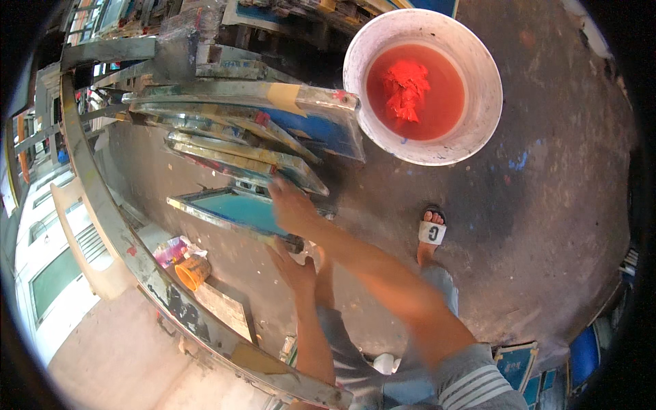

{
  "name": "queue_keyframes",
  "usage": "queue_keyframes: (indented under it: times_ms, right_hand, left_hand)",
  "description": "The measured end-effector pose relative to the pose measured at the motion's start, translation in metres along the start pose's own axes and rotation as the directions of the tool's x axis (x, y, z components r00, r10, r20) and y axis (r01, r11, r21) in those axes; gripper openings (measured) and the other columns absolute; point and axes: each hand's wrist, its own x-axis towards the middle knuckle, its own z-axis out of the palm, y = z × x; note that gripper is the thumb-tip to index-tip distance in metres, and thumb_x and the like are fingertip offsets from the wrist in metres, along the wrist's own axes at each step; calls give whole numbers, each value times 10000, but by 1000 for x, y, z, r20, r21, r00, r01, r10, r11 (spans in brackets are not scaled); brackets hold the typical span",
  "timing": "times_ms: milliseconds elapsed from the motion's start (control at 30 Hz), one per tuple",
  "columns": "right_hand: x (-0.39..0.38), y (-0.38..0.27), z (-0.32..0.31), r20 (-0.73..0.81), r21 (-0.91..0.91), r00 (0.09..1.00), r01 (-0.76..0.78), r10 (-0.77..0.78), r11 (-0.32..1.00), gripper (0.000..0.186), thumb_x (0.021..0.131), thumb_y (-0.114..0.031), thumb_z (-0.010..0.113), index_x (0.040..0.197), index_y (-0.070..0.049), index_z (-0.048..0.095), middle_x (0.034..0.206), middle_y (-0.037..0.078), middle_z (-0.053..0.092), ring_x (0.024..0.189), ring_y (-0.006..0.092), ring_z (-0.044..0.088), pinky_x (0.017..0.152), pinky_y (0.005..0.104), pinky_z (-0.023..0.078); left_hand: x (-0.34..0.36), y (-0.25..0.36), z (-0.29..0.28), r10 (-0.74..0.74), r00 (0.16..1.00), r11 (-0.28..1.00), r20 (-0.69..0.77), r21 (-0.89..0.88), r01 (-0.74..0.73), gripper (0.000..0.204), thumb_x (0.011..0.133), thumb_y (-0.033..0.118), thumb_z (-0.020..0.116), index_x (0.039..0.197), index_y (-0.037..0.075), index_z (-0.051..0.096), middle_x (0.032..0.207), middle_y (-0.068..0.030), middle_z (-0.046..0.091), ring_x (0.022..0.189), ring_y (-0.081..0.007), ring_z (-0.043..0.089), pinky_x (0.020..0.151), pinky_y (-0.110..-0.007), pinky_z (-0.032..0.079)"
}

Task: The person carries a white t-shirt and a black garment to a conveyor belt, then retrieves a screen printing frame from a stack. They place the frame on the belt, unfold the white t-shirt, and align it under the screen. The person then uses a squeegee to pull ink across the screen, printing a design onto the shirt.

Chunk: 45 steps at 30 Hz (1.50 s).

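A small screen printing frame (239,209) with teal mesh tilts in front of me, left of centre. My right hand (295,210) crosses over its right end, fingers curled round that end and slightly blurred. Just below, my left hand (297,273) has its fingers stretched out against the frame's near edge, thumb apart. Beyond the held frame, several more screen frames (246,157) lean in a row, their edges stained with paint and tape. My right fingertips come close to the nearest of these.
A white bucket (486,102) with red liquid and a red lump stands far right of the row. A curved metal rail (171,301) runs along my left. An orange cup (193,272) and a board (225,307) lie near it. My sandalled foot (432,232) is on the dark floor.
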Motion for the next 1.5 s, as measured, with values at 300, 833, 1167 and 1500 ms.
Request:
queue_keyframes:
  times_ms: [300, 833, 1167, 1500]
  right_hand:
    - [51, -35, 24, -161, -387, 979, -177, 123, 905, 449, 857, -92, 601, 1261, 85, 515, 1249, 224, 527, 1227, 358, 478, 981, 454, 467]
    - [-55, -13, -63, 166, -242, 985, -2, 43, 970, 260, 847, -89, 555, 1078, 20, 603, 835, 218, 707, 759, 356, 718, 651, 472, 571]
    - [-262, -21, -298, 220, -360, 948, -142, 231, 922, 192, 811, -123, 635, 979, -48, 576, 832, 200, 677, 785, 412, 675, 712, 515, 537]
    - [-468, -134, -458, 15, -565, 881, -382, 472, 731, 495, 685, -56, 699, 1165, -33, 582, 1138, 205, 655, 971, 385, 661, 809, 471, 541]
  left_hand:
    - [-11, -32, 4, 6, 999, 992, 42, -122, -1, 1051, 768, 340, 826, 1560, 85, 183, 1578, -336, 104, 1476, -467, 135, 1191, -508, 219]
    - [-19, -5, -5, -19, 1000, 971, -6, -238, 17, 1000, 705, -7, 641, 1573, 88, 154, 1572, -343, 130, 1469, -487, 137, 1193, -509, 205]
    - [-29, 5, 2, -84, 984, 978, -155, -204, 52, 969, 715, 11, 640, 1560, 58, 168, 1553, -353, 172, 1450, -498, 180, 1185, -505, 222]
    - [-8, 73, 10, -91, 988, 987, -127, -146, 72, 799, 830, 324, 710, 1517, 164, 336, 1559, -250, 282, 1413, -476, 293, 1123, -546, 316]
